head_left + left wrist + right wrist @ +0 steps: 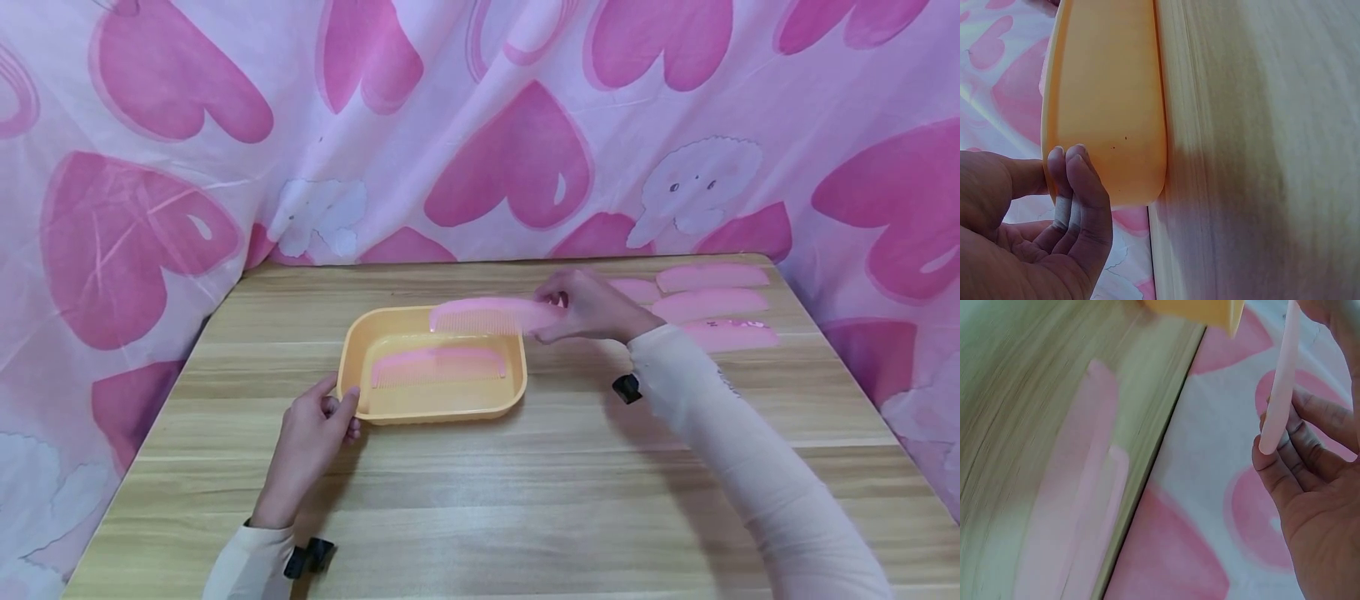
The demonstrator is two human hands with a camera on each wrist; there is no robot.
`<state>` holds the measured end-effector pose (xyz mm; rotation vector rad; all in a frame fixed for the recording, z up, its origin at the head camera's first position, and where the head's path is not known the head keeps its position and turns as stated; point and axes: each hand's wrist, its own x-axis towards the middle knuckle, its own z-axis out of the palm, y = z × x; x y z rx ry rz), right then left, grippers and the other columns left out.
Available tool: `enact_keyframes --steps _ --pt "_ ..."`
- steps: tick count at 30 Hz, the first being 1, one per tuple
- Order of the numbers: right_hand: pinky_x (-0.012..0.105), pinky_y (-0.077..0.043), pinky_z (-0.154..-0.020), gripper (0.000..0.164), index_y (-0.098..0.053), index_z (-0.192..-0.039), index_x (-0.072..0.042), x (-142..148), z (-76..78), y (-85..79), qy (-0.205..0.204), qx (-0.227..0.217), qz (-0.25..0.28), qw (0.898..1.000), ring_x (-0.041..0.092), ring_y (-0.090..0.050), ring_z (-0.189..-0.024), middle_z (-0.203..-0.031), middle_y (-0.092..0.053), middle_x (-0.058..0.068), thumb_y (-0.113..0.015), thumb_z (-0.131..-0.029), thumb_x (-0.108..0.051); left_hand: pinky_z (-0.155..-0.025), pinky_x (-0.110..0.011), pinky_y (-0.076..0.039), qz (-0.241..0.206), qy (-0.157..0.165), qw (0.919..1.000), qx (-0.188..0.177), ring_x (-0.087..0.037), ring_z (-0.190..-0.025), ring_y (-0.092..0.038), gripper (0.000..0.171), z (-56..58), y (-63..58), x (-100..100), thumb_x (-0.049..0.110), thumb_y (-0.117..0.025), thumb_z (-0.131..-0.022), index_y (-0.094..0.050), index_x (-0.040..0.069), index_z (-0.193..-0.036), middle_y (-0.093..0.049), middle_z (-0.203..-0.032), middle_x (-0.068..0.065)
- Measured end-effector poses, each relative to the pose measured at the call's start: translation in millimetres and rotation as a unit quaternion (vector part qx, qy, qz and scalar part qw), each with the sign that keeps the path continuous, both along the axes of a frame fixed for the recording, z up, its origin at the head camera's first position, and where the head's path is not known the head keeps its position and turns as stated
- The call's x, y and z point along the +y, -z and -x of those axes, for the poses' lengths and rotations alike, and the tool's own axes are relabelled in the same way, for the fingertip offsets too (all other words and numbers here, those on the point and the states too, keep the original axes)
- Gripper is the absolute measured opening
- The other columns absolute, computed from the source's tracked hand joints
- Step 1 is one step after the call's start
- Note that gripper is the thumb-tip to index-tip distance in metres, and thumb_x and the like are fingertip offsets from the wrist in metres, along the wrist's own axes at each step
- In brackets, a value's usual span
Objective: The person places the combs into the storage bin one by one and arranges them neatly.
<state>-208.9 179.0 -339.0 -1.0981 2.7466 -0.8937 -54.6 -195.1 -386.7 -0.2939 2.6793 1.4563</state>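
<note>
A yellow-orange plastic tray (438, 412) stands on the wooden table, with one pink comb (438, 367) lying inside, teeth toward the front. My left hand (318, 429) grips the tray's left front corner, thumb over the rim and fingers against the outer wall (1110, 94). In my right hand (592, 308) a second pink comb (480, 315) is pinched by its right end. This comb is held level above the tray's back right rim, teeth downward. In the right wrist view the held comb (1282, 394) shows edge-on between thumb and fingers (1310, 450).
Several more pink combs (712, 304) lie in rows at the table's back right, partly hidden behind the right hand and forearm. A pink heart-patterned cloth (510, 158) hangs behind and beside the wooden table (480, 500).
</note>
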Motion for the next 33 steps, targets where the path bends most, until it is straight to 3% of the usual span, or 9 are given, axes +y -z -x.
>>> enact_keyframes --steps 5,9,15,25,33 --pt "0.031 -0.041 -0.062 0.032 -0.075 -0.085 -0.009 -18 1.5 1.2 -0.018 0.012 -0.004 1.0 0.018 -0.048 -0.072 -0.073 -0.055 0.001 -0.091 -0.071 -0.033 -0.053 -0.027 -0.054 0.0 -0.001 1.0 0.003 -0.021 -0.065 -0.067 0.053 0.5 0.1 0 0.02 -0.056 -0.105 -0.042 -0.007 -0.148 -0.065 -0.072 -0.009" --pt "0.031 -0.043 -0.065 0.032 -0.074 -0.085 -0.01 -32 1.7 3.0 -0.026 -0.003 -0.004 1.0 0.018 -0.05 -0.075 -0.078 -0.057 0.001 -0.089 -0.071 -0.035 -0.051 -0.025 -0.051 0.003 -0.002 1.0 0.002 -0.02 -0.064 -0.066 0.054 0.0 0.5 0 0.021 -0.056 -0.105 -0.042 -0.006 -0.149 -0.065 -0.072 -0.009" --pt "0.031 -0.049 -0.07 0.038 -0.078 -0.092 -0.007 -50 0.0 7.2 -0.034 0.007 -0.003 0.999 0.017 -0.055 -0.08 -0.087 -0.063 0.001 -0.09 -0.069 -0.035 -0.053 -0.027 -0.054 -0.001 0.001 1.0 0.005 -0.019 -0.064 -0.066 0.056 -0.8 1.4 -1 0.021 -0.056 -0.105 -0.04 -0.009 -0.149 -0.065 -0.073 -0.009" --pt "0.03 -0.05 -0.074 0.043 -0.078 -0.094 -0.005 -76 -5.1 17.1 -0.035 -0.021 -0.028 0.999 0.017 -0.055 -0.084 -0.089 -0.064 0.002 -0.091 -0.068 -0.035 -0.05 -0.024 -0.05 0.003 -0.004 1.0 0.0 -0.018 -0.064 -0.066 0.055 -0.5 1.4 0 0.021 -0.056 -0.105 -0.04 -0.009 -0.149 -0.065 -0.072 -0.008" --pt "0.029 -0.049 -0.074 0.043 -0.078 -0.093 -0.002 -89 -7.8 26.2 -0.047 -0.001 -0.054 0.997 0.018 -0.054 -0.084 -0.088 -0.064 0.005 -0.091 -0.069 -0.034 -0.05 -0.024 -0.05 0.006 -0.007 1.0 -0.004 -0.017 -0.064 -0.065 0.055 -0.1 0.6 1 0.021 -0.056 -0.105 -0.04 -0.008 -0.15 -0.065 -0.072 -0.008"
